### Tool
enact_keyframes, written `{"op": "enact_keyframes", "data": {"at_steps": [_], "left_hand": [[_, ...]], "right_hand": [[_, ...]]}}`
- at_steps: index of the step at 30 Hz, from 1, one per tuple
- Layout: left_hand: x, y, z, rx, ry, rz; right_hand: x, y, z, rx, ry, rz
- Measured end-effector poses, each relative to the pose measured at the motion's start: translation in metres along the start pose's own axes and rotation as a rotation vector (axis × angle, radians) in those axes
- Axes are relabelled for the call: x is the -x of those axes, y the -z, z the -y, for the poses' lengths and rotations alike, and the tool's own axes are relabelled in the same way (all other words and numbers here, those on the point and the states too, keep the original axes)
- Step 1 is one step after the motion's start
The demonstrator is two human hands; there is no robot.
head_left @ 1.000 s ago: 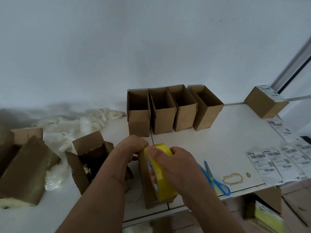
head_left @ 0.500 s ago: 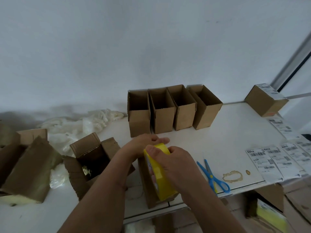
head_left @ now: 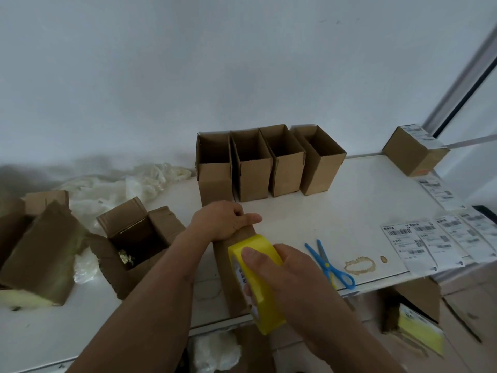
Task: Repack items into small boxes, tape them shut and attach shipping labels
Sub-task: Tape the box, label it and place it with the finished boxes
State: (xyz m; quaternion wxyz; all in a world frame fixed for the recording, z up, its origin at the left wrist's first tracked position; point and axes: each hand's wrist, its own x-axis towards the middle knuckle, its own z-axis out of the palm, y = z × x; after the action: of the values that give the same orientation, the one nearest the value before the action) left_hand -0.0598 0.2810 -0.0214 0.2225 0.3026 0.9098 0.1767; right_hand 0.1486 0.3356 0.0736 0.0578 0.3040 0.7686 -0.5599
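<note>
Head view: left hand (head_left: pixel 223 222) presses curled fingers on small box (head_left: pixel 231 267), right hand (head_left: pixel 290 275) grips yellow tape roll (head_left: pixel 255 281) at 6 o'clock; best keep tape taut, centred along seam.

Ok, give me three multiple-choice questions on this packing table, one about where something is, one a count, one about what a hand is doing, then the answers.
1. Where do the blue scissors lie?
A. right of the tape roll
B. inside an open box
C. on the labels

2. How many open boxes stand in the row by the wall?
A. two
B. four
C. six

3. What is the right hand doing?
A. resting flat on the table
B. holding the scissors
C. gripping the yellow tape roll

Answers: 1 A, they lie on the table between the roll and the labels. 2 B, four stand side by side. 3 C, its fingers wrap the roll while the left hand holds the box being taped.
</note>
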Motion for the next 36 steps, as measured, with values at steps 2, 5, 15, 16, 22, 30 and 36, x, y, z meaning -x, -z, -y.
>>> {"op": "enact_keyframes", "data": {"at_steps": [2,5,15,16,22,30,36], "left_hand": [[0.001,0.0,0.002,0.008,0.009,-0.013],[0.002,0.001,0.003,0.012,0.002,-0.026],[0.011,-0.004,-0.008,-0.192,-0.034,-0.244],[0.012,-0.006,-0.008,-0.246,-0.073,-0.338],[0.023,-0.014,-0.016,-0.496,-0.202,-0.495],[0.055,-0.018,-0.03,-0.5,-0.117,-0.44],[0.065,-0.024,-0.03,-0.515,-0.064,-0.426]], "right_hand": [[0.006,0.0,-0.005,-0.015,-0.011,0.016],[0.013,-0.001,-0.019,0.06,-0.03,0.018],[0.022,0.001,-0.037,0.089,-0.064,-0.002],[0.022,0.001,-0.038,0.077,-0.066,-0.009],[0.023,-0.004,-0.04,0.081,-0.017,-0.039],[0.021,-0.007,-0.044,-0.018,0.019,-0.031],[0.024,-0.007,-0.048,-0.045,0.021,-0.058]]}}
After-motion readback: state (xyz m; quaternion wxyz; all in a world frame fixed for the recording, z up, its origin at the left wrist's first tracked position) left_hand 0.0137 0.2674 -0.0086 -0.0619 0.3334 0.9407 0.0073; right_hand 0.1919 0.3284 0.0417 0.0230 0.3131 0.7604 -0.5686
